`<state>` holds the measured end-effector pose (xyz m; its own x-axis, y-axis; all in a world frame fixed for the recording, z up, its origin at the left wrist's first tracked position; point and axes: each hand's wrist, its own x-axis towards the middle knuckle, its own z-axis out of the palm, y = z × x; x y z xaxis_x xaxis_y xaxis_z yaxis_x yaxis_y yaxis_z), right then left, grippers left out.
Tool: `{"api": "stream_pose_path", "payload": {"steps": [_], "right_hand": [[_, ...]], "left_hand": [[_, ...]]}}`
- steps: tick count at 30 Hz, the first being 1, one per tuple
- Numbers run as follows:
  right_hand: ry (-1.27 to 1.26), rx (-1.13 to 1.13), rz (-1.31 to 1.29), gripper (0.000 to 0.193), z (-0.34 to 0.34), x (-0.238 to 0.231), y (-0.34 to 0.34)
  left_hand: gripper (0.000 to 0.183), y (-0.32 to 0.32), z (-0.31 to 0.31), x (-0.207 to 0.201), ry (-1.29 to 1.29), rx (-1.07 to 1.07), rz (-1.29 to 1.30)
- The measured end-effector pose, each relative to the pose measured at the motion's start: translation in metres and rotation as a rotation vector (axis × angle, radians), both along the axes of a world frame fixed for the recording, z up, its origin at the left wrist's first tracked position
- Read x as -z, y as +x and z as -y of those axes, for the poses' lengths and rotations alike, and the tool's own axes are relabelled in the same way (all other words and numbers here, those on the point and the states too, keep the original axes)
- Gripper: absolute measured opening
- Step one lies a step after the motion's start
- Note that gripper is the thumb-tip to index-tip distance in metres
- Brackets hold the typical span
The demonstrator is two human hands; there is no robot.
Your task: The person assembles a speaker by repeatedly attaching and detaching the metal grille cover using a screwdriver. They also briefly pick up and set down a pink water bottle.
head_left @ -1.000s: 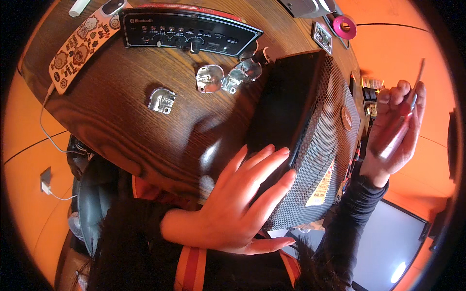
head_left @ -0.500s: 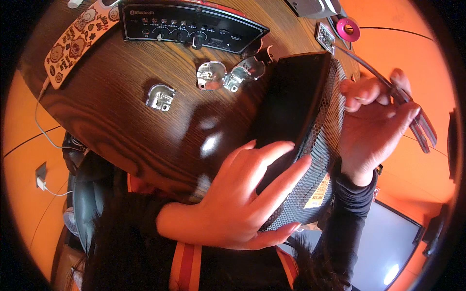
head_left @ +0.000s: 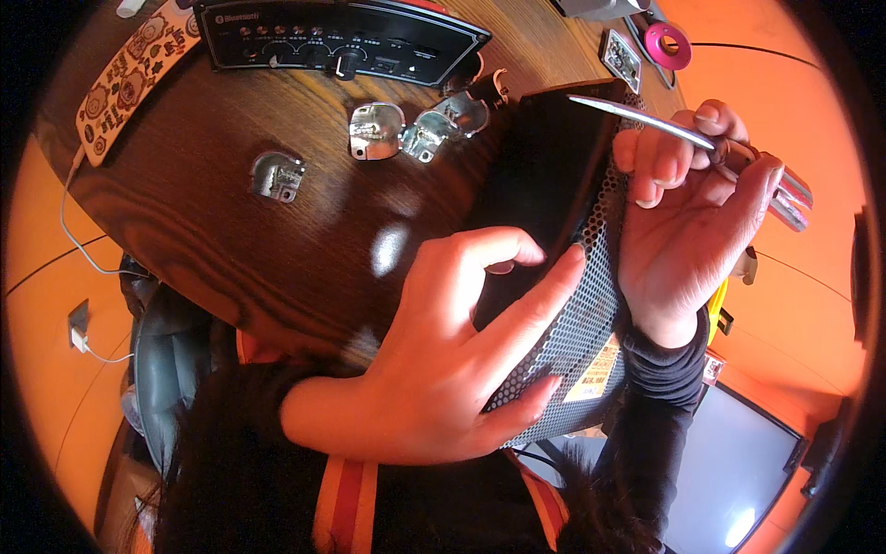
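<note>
A black box [head_left: 544,175] with a perforated metal grille [head_left: 554,346], like a speaker cabinet, stands tilted at the table's right edge. My left hand [head_left: 443,342] straddles its near edge, fingers spread, some on the black face and some on the grille, gripping it. Beside the far part of the grille, my right hand [head_left: 688,203] is raised palm up. Its fingers close around a slim pointed metal tool [head_left: 646,120] with a forked back end. The tip points left, over the top of the box; I cannot make out whether it touches.
Shiny metal corner pieces [head_left: 377,130] lie on the dark wooden table [head_left: 185,203], another corner piece [head_left: 278,176] farther left. Behind them stands a black control panel [head_left: 341,42] with knobs. A patterned phone-like object [head_left: 129,83] trails a white cable. A pink ring [head_left: 666,46] lies far right.
The tool has turned in my right hand, its tip swinging left over the box and its forked end rising. My left index finger is more bent. The whole view has shifted slightly.
</note>
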<state>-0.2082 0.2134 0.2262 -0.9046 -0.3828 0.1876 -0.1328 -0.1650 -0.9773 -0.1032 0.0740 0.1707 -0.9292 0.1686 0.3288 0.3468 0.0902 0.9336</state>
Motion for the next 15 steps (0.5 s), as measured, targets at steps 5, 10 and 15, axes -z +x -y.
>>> {"api": "stream_pose_path", "payload": {"steps": [5, 10, 15], "right_hand": [[0.002, 0.012, -0.026, 0.040, 0.000, 0.001, 0.000], [-0.002, 0.069, -0.098, 0.032, -0.010, 0.003, -0.001], [-0.035, 0.007, -0.049, 0.027, -0.021, -0.007, -0.020]], "left_hand": [[0.062, -0.004, 0.003, 0.002, 0.004, 0.042, 0.025], [0.064, -0.008, 0.003, 0.004, 0.033, 0.105, 0.069], [0.064, -0.011, 0.006, 0.004, 0.082, 0.147, 0.106]]}}
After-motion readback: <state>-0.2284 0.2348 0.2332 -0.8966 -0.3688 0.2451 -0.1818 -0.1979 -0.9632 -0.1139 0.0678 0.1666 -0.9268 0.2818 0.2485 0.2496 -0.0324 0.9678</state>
